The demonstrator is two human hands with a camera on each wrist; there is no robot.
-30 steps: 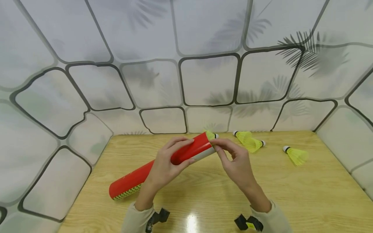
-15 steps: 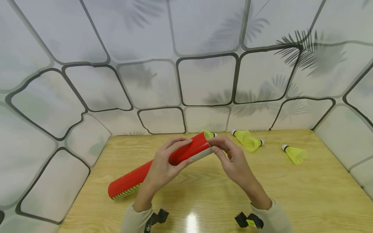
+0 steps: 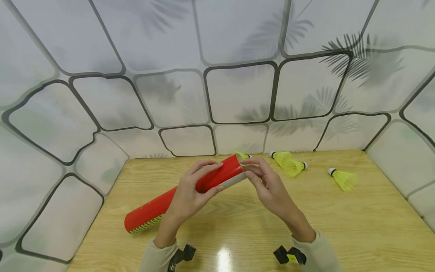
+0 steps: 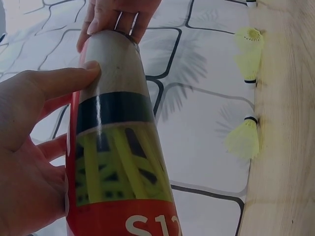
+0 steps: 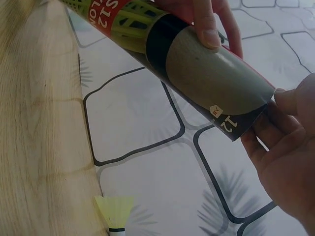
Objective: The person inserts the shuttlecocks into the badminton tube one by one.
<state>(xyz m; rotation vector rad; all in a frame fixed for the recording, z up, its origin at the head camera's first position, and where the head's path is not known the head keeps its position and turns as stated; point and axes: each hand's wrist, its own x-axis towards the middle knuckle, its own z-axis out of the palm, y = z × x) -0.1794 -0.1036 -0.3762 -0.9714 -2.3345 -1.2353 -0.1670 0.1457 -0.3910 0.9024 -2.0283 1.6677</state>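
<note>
The wooden desk (image 3: 238, 223) underlay a slanted red shuttlecock tube (image 3: 221, 177), left of centre. The left hand (image 3: 188, 194) gripped the tube; the right hand (image 3: 274, 190) bent its fingers at the mouth, any grip indiscernible. Yellow shuttlecocks (image 3: 344, 180) lay far right.

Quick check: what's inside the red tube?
At the mouth of the red tube, the right hand blocks much of the view, so the depths are hidden. Yellow ribs show on its side; print or contents, I can't tell.
</note>
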